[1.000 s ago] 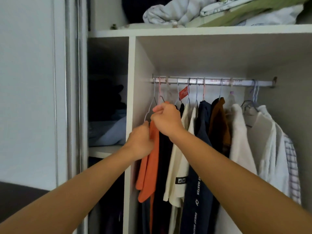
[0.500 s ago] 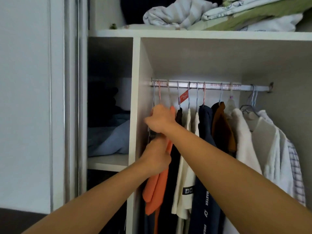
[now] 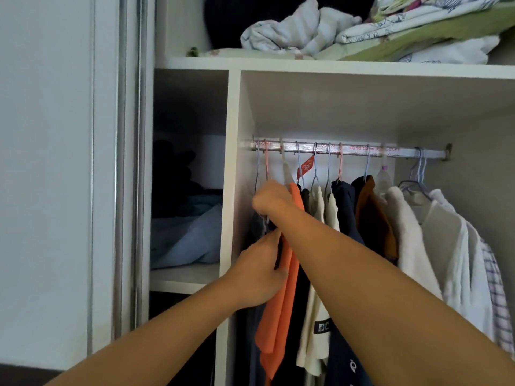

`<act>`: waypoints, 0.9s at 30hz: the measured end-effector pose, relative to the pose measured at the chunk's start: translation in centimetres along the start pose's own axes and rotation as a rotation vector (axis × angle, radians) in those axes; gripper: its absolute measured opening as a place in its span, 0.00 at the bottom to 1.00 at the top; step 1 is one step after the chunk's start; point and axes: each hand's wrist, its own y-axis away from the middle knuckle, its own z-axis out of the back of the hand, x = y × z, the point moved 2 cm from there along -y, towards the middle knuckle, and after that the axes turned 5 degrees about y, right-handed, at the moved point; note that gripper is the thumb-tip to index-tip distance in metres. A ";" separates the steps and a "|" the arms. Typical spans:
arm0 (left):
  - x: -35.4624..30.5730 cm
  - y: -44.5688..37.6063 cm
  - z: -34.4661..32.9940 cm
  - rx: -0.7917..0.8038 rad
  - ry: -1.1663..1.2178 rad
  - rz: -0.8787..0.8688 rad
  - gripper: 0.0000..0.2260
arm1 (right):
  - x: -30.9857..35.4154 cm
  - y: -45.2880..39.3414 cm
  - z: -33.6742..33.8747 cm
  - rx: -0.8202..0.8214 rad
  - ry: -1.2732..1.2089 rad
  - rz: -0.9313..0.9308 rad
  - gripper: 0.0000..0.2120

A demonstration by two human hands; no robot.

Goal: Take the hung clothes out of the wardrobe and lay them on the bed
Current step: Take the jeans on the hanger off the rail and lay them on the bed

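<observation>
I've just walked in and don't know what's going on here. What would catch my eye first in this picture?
Two bare arms reach into an open wardrobe: the right hand grips hanger wires at the left end of the rail, and the left hand below holds a bright orange garment. To the right hangs a row of cream, navy, brown and white clothes, and crumpled bedding is piled on the top shelf.

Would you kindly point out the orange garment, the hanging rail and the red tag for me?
orange garment (image 3: 281, 307): head view, on its hanging body below the left hand.
hanging rail (image 3: 354, 149): head view, on a bare stretch between hooks.
red tag (image 3: 307, 165): head view, on its face.
</observation>
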 end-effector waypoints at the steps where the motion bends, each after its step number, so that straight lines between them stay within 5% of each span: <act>1: 0.0 0.1 0.1 -0.013 -0.017 0.014 0.25 | -0.1 0.0 0.0 -0.029 -0.012 -0.014 0.13; 9: -0.8 -0.5 2.3 -0.197 -0.080 0.127 0.15 | -0.7 -0.1 1.4 -0.302 -0.218 -0.027 0.11; 12: -1.2 -0.7 2.7 -0.258 -0.055 0.117 0.16 | -1.1 -0.2 2.6 -0.292 -0.262 -0.011 0.03; 15: -1.3 -0.8 2.8 -0.323 -0.050 0.112 0.19 | -2.5 -0.4 3.8 -0.282 -0.290 -0.017 0.14; 27: -1.5 -3.3 2.4 -0.325 -0.009 0.265 0.24 | -3.3 -1.2 5.7 -0.261 -0.317 0.016 0.15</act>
